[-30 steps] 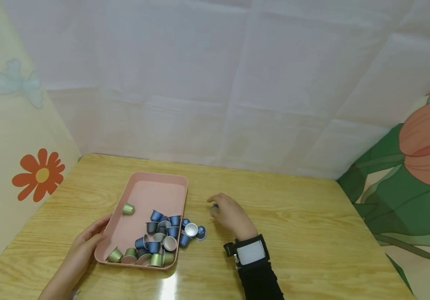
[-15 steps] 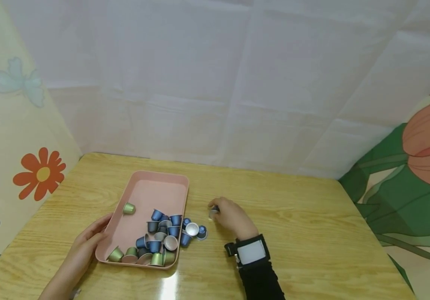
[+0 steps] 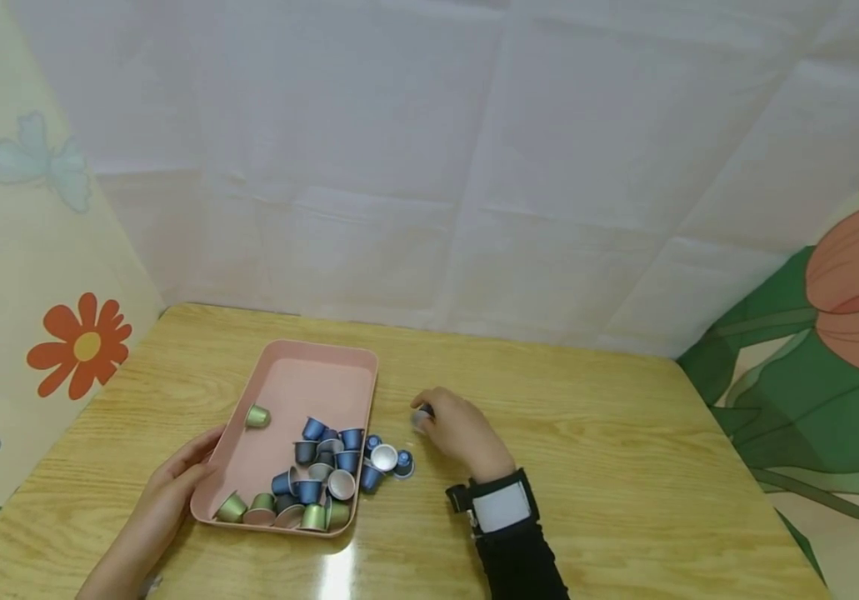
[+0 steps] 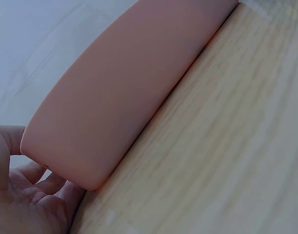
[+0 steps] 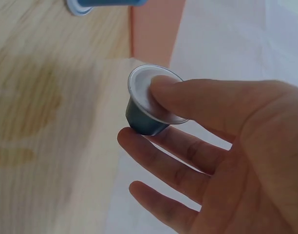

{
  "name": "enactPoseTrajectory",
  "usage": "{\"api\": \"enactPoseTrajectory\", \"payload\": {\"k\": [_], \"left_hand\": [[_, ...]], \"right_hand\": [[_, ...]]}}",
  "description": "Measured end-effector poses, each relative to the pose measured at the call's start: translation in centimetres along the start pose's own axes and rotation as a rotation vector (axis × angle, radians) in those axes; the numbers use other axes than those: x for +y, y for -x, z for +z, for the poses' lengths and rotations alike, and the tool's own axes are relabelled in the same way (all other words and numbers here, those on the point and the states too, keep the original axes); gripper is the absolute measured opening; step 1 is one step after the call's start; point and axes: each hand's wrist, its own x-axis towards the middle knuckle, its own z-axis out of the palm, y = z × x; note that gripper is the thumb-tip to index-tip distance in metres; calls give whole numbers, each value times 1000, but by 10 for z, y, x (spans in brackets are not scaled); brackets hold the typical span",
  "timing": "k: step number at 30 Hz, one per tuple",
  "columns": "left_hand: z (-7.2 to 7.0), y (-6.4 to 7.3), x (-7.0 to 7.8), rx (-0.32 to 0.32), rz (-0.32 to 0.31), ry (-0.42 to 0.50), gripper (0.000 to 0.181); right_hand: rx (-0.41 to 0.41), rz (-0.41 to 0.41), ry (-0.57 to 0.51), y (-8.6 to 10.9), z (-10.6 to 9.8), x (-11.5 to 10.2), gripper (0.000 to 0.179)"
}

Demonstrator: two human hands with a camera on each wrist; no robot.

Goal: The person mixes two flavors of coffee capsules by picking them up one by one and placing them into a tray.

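My right hand [image 3: 462, 429] pinches a coffee capsule [image 5: 149, 100] above the table, right of the tray. In the right wrist view the thumb lies on its silvery foil lid, with fingertips under its dark teal body. My left hand [image 3: 168, 492] grips the left side of a pink tray [image 3: 317, 375]; in the left wrist view the thumb is at its rim and the fingers are against its outer wall. Inside the tray are green capsules [image 3: 314, 518], blue capsules [image 3: 309, 492] and dark grey capsules [image 3: 305, 452], mostly heaped at the near right.
Several blue capsules [image 3: 371, 477] lie on the wooden table [image 3: 586, 450] against the tray's right side, one with its pale lid [image 3: 383, 457] facing up. A white cloth [image 3: 399, 167] hangs behind the table, with printed panels [image 3: 841, 400] at both sides.
The right hand dipped slightly, then rose a little and moved left with the capsule, turning its lid more into view. The left hand and the tray have stayed in place.
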Motion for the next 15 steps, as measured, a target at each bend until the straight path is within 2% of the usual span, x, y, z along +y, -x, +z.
{"api": "enactPoseTrajectory", "payload": {"k": [6,11,15], "left_hand": [[0,0,1,-9,-3,6,56],[0,-1,0,1,16,10,53],[-1,-1,-2,3,5,6,53]], "right_hand": [[19,-11,29,2,-5,-11,24],[39,-84,58,4,-8,-25,25],[42,-139,89,8,-9,-39,27]]}}
